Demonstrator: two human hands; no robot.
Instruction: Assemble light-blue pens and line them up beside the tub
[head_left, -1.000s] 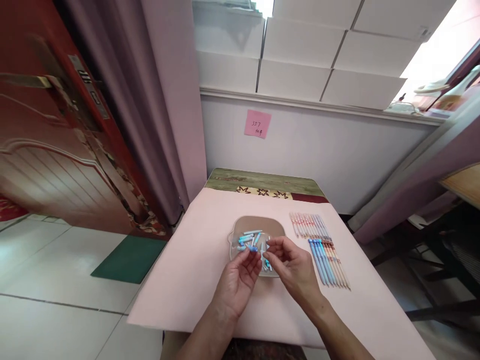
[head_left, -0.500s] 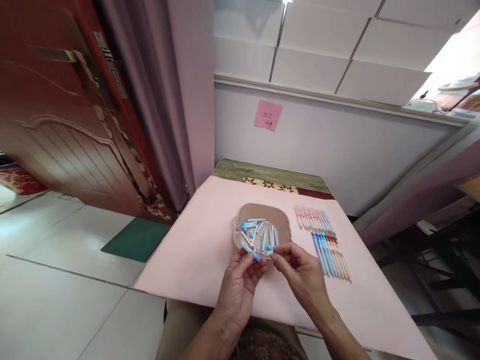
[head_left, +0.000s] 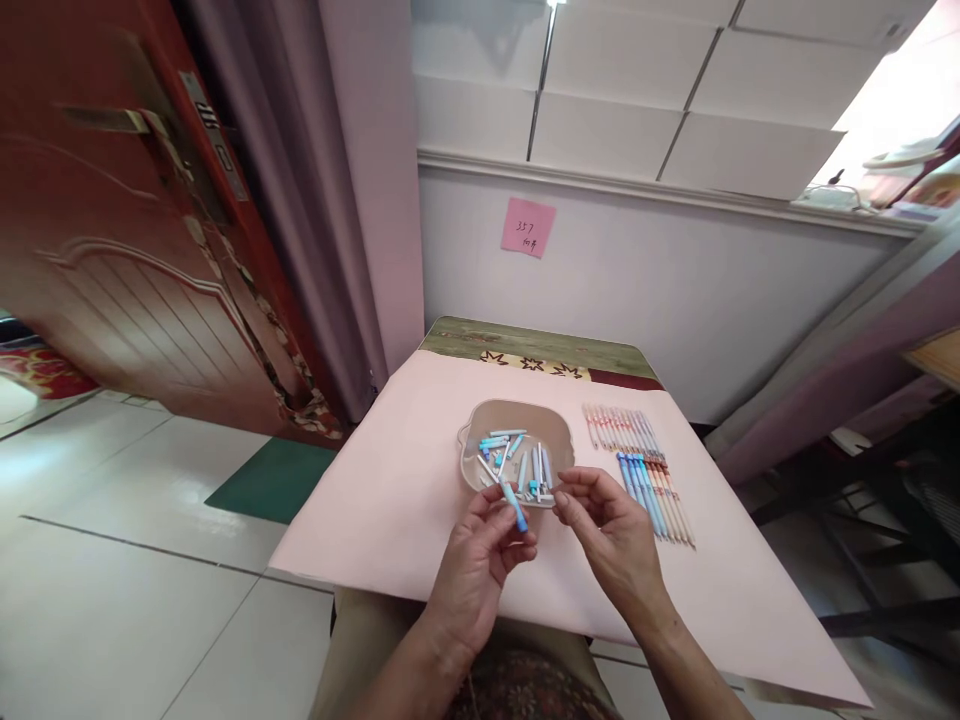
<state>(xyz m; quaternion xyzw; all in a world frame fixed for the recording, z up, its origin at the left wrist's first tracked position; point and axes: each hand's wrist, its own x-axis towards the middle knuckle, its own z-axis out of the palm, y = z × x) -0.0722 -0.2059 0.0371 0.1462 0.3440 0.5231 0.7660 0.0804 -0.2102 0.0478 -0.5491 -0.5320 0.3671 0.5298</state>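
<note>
My left hand (head_left: 480,545) pinches a light-blue pen barrel (head_left: 513,503) with a darker blue end, held slanted at the near rim of a beige plastic bin (head_left: 559,425). Just right of it, my right hand (head_left: 611,530) has thumb and forefinger pressed together at the bin's near right corner. A small pale piece (head_left: 546,499) shows by those fingertips; I cannot tell whether they grip it. Inside the bin lie loose blue and white pen parts (head_left: 502,445), several of them standing along the right side.
On the pink-covered table (head_left: 390,480), right of the bin, lie a far row of pale pens (head_left: 622,430) and a nearer row of blue and cream pens (head_left: 656,500). A pink note (head_left: 529,228) sticks to the wall behind. A red-brown door (head_left: 135,250) stands at left.
The blue barrel in my left hand has turned to point more steeply, its dark end towards me. My right hand has moved slightly right, away from the left. The view has shifted a little.
</note>
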